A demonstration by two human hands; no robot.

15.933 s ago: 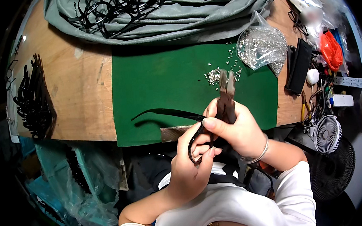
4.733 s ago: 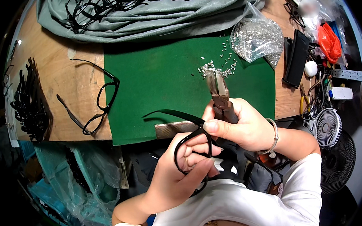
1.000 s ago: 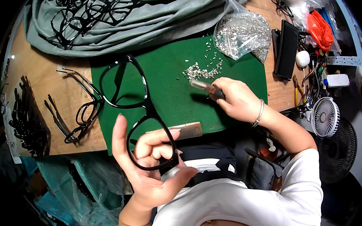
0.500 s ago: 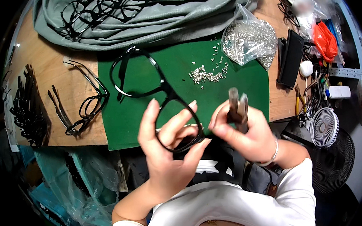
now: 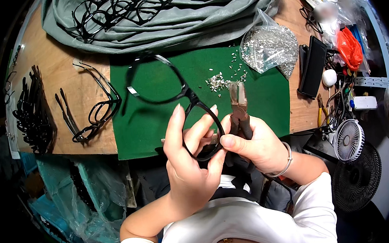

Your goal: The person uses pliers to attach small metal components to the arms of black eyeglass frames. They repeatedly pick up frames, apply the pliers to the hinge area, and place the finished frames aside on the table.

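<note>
Left hand (image 5: pixel 187 176) clamped on black frame (image 5: pixel 190 94), fingers in and around near rim; far rim juts out unsupported above green mat (image 5: pixel 267 103). Right hand (image 5: pixel 264 146) closed around pliers (image 5: pixel 240 114), thumb and fingertip right by the frame's near corner; can't tell if they pinch a small part there. Plier jaws slightly apart, pointing away from the body.

Risks, judging from this pose: frame could twist or tip if the left grip slackens, since all support is at one rim. Metal plier tips could scratch the glossy rim if the right wrist swings inward. Anything tiny in the fingertips could drop off the tabletop (image 5: pixel 72 44) edge, as the grip sits right over it. Low pliers could scatter the loose silver bits (image 5: pixel 219 82).
</note>
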